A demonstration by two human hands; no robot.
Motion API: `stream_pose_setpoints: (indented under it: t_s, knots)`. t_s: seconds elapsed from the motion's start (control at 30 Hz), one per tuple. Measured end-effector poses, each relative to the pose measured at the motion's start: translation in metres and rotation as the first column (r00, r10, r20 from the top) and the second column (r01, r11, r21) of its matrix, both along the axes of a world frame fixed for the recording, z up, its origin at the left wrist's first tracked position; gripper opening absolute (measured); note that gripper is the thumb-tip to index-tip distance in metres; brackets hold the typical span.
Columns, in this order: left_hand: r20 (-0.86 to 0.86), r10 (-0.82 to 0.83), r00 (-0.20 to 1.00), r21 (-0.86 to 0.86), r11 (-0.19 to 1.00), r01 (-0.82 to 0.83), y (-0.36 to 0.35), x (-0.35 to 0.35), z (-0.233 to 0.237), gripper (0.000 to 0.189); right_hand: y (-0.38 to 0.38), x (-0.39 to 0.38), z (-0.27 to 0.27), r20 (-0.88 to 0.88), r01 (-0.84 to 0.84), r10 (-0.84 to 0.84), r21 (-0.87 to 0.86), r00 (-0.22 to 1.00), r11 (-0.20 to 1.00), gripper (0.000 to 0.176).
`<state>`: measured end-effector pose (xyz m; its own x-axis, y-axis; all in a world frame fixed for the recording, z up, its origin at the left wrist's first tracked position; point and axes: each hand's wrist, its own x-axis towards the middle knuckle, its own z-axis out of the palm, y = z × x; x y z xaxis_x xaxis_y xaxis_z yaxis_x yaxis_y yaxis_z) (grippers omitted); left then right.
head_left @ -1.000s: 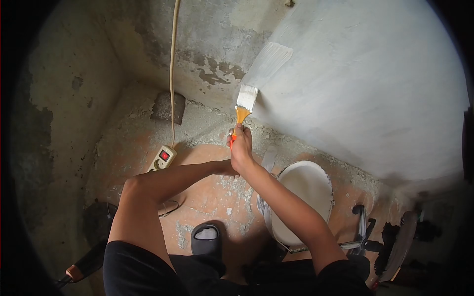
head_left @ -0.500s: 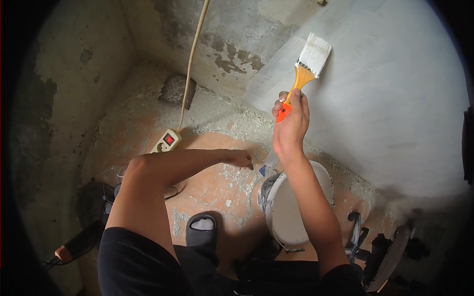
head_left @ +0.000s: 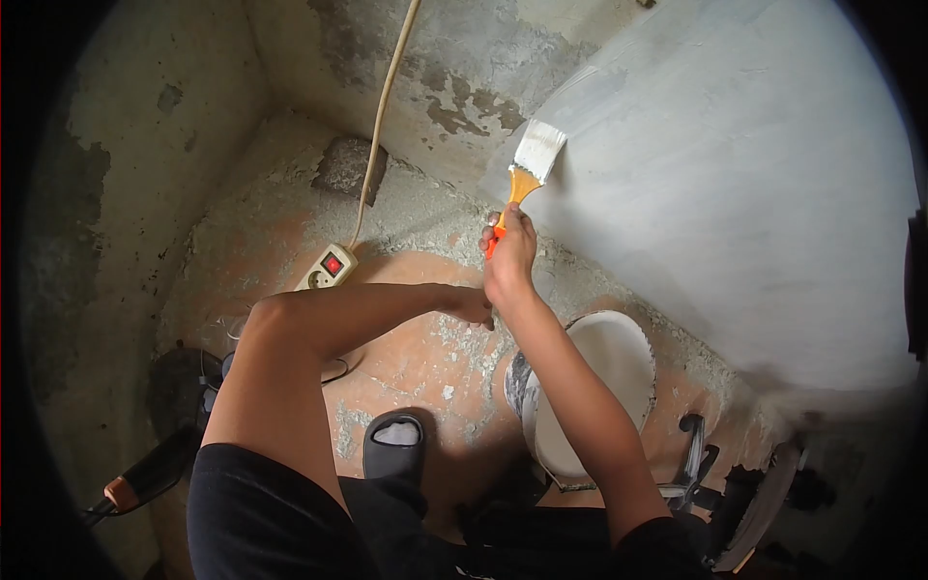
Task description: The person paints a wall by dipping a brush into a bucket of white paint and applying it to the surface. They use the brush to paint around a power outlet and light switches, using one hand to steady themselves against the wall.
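My right hand [head_left: 509, 256] is closed around the yellow and orange handle of a flat paintbrush [head_left: 525, 186]. White paint coats the bristles, which touch the grey-white wall [head_left: 715, 174] near its left edge. Behind my right wrist, my left hand [head_left: 470, 304] hangs with its fingers curled in, partly covered; nothing shows in it. Under my right forearm stands a paint bucket [head_left: 645, 353] holding pale, off-white liquid, its outer side smeared.
A power strip [head_left: 329, 267] with a lit red switch lies left of my hands, its cord [head_left: 385, 97] running upward. Plaster crumbs [head_left: 406, 217] litter the floor along the wall. My foot in a dark slipper [head_left: 394, 449] is below. Dark equipment [head_left: 764, 503] stands at lower right.
My right hand has moved left and down with the paintbrush, bringing the bristles lower on the wall. It now overlaps my left hand, which has stayed nearly still.
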<state>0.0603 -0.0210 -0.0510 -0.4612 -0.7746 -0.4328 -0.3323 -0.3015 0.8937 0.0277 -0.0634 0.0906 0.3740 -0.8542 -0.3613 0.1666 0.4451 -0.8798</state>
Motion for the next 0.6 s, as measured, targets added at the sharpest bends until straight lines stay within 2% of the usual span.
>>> stream_pose_setpoints:
  t_s: [0.07,0.2,0.33,0.4,0.53,0.6]
  knots:
    - [-0.029,-0.012,0.999,-0.044,0.999,0.011,0.001,0.0,0.005,0.046,0.003,0.003,-0.016,-0.033,0.012,-0.01,0.058,0.999,0.998,0.018]
    - [-0.012,-0.088,0.996,0.036,0.995,0.088,0.004,0.0,-0.001,0.047,0.01,0.009,-0.038,-0.139,0.044,-0.022,0.161,0.99,0.986,0.023]
    - [-0.004,-0.159,0.987,0.116,0.981,0.158,0.008,-0.003,-0.011,0.048,0.012,0.007,-0.054,-0.158,0.051,-0.016,0.222,0.987,0.974,0.019]
    - [-0.002,-0.192,0.981,0.155,0.969,0.19,0.01,-0.004,-0.015,0.049,0.012,0.004,-0.059,-0.2,0.045,0.028,0.349,0.979,0.936,0.019]
    - [0.003,-0.264,0.965,0.227,0.94,0.257,0.008,-0.004,-0.013,0.05,0.009,-0.004,-0.054,-0.258,0.011,0.075,0.319,0.963,0.948,0.019]
    - [0.041,-0.28,0.959,0.237,0.935,0.263,0.006,-0.002,0.0,0.048,0.006,-0.012,-0.04,-0.25,-0.077,0.134,0.225,0.959,0.971,0.02]
